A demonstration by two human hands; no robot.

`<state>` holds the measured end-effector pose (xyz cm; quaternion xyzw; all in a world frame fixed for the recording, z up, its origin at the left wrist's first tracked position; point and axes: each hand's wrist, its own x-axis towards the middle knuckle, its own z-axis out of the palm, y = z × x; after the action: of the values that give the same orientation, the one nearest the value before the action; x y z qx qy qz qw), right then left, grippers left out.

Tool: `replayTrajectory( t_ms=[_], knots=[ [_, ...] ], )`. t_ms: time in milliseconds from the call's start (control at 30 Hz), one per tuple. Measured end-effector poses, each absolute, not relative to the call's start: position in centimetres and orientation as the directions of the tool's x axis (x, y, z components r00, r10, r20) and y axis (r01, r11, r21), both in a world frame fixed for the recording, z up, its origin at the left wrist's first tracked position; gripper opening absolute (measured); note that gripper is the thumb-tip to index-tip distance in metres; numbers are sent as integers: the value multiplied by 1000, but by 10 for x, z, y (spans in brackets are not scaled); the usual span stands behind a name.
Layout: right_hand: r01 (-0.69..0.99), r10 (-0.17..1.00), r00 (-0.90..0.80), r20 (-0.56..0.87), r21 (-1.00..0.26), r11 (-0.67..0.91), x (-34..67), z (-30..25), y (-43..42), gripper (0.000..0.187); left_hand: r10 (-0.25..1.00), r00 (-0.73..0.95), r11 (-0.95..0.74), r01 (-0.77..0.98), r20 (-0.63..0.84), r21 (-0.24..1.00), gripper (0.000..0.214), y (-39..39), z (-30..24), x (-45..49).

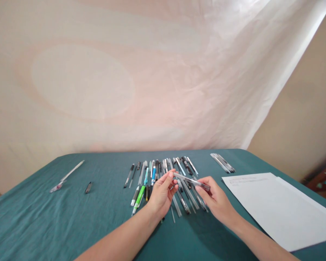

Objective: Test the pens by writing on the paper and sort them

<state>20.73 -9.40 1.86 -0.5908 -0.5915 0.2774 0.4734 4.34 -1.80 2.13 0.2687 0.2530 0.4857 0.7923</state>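
Both my hands hold one clear pen (191, 180) level above a spread of pens (157, 174) on the teal tablecloth (70, 224). My left hand (161, 194) pinches the pen's left end between thumb and fingers. At the pen's dark right end, my right hand (216, 199) has its fingertips closed on it. The spread holds several pens side by side, among them a green one (139, 197) and a blue one (153, 174). Part of the spread lies hidden under my hands.
A white sheet of paper (274, 206) lies at the right of the table. A small bundle of pens (222, 162) sits at the back right. A lone clear pen (66, 176) and a small dark cap (88, 187) lie at the left. A pale cloth backdrop (125, 79) hangs behind.
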Motion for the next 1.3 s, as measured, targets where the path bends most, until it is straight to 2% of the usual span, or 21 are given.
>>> replayTrajectory(
  t_ms=[333, 433, 567, 633, 700, 767, 867, 933, 1000, 1133, 1300],
  knots=[
    [367, 985, 128, 117, -928, 63, 207, 26, -96, 33, 905, 409, 359, -593, -114, 721, 25, -15, 17, 41],
    [292, 991, 117, 70, -956, 33, 206, 27, -96, 36, 907, 403, 359, -580, -125, 731, 25, -15, 17, 41],
    [109, 996, 86, -26, -993, -35, 205, 24, -94, 43, 902, 420, 353, -576, -104, 737, 25, -17, 20, 41],
    [90, 996, 80, -43, -995, -50, 205, 23, -93, 45, 897, 433, 355, -575, -93, 737, 25, -17, 21, 41],
    [162, 994, 104, 16, -987, -2, 205, 22, -92, 39, 899, 429, 351, -573, -95, 741, 25, -18, 22, 41],
    [316, 977, 150, 153, -944, 99, 205, 21, -92, 32, 905, 414, 344, -567, -103, 748, 26, -18, 22, 42],
    [588, 918, 132, 375, -775, 232, 206, 20, -94, 26, 909, 401, 340, -556, -114, 758, 27, -18, 21, 42],
    [696, 896, 68, 440, -664, 273, 207, 19, -96, 19, 909, 398, 341, -551, -120, 762, 27, -18, 21, 43],
    [742, 888, 28, 458, -605, 289, 208, 18, -96, 19, 909, 399, 340, -548, -118, 764, 27, -18, 20, 43],
    [767, 883, 19, 469, -573, 288, 210, 15, -96, 21, 902, 418, 345, -543, -110, 765, 28, -19, 21, 42],
    [708, 911, 44, 410, -656, 261, 206, 19, -98, 23, 897, 429, 350, -545, -105, 762, 27, -19, 22, 41]
  ],
)
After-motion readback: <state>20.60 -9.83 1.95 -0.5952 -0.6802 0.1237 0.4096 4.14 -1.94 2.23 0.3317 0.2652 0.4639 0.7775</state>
